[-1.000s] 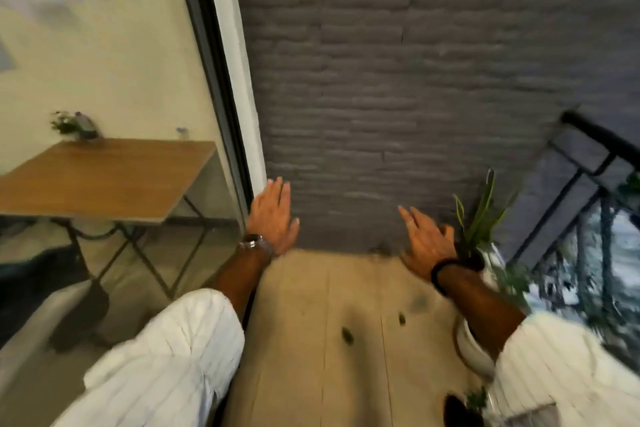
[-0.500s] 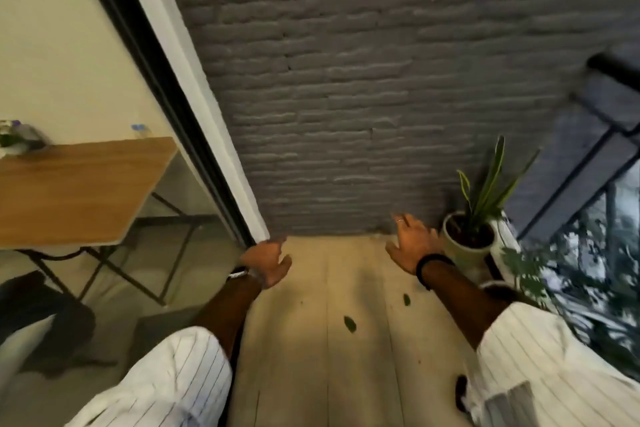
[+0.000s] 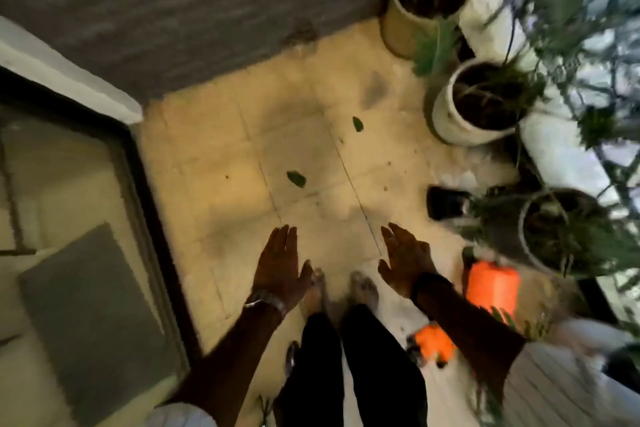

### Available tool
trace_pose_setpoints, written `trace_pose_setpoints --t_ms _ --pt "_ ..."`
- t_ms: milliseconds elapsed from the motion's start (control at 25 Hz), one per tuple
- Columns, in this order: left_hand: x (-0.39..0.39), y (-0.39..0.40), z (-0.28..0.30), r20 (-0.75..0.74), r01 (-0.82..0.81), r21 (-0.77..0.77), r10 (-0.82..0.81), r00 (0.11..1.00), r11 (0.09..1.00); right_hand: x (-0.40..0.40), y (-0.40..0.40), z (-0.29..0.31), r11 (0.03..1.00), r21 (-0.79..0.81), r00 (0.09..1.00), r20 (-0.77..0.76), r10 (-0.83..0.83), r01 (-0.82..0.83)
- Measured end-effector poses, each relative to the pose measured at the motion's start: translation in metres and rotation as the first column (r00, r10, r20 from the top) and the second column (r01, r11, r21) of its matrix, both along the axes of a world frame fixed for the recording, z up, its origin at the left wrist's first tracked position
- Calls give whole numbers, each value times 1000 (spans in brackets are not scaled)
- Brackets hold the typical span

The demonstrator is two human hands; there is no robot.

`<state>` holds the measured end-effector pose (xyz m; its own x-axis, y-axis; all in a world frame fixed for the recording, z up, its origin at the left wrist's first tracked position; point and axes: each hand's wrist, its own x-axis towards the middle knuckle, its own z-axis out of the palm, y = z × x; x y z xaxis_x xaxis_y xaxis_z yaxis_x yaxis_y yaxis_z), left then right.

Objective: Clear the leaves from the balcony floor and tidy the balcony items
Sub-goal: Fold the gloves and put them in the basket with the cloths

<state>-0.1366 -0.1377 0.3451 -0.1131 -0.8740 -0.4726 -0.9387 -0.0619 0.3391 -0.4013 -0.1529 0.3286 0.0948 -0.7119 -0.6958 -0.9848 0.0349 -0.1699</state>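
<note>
View tips from the wall down to the floor (image 3: 214,149); the table drops out of sight. Left hand (image 3: 278,269) and right hand (image 3: 405,258) come off the far end, now low over the tiles near the bare feet (image 3: 362,286), fingers straight. Two leaves (image 3: 296,178) sit ahead of the hands. New in view: more pots (image 3: 446,118), an orange object (image 3: 491,282).

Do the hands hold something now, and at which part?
Nothing is held. The left hand and right hand hang open over the beige tiled floor.
</note>
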Motion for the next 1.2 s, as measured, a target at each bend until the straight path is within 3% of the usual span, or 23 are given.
trace_pose_setpoints --t_ms 160,280,440,640,720,840,1040,1200 --pt "-38 77 -112 -105 142 197 -123 987 970 6 116 -111 961 206 982 3 -190 185" --pt "-52 130 -162 -148 238 330 -199 969 913 -11 183 -167 865 318 920 -80 -383 388" --pt "-63 163 -213 -99 287 449 -272 957 846 -50 232 -228 701 341 777 -202 -597 627" --pt "-88 151 -274 -138 284 457 -248 959 843 -114 283 -355 472 302 548 -262 -794 828" --pt "-94 140 -296 -145 315 435 -280 949 843 -123 280 -376 479 247 533 -245 -810 842" --pt "-100 122 -323 -130 366 399 -343 930 841 -118 254 -379 545 244 591 -202 -781 802" --pt "-107 106 -328 -122 375 391 -357 926 841 -100 248 -390 426 206 464 -193 -865 881" --pt "-98 114 -313 -106 227 502 -202 974 834 -56 239 -352 553 136 560 -12 -828 822"
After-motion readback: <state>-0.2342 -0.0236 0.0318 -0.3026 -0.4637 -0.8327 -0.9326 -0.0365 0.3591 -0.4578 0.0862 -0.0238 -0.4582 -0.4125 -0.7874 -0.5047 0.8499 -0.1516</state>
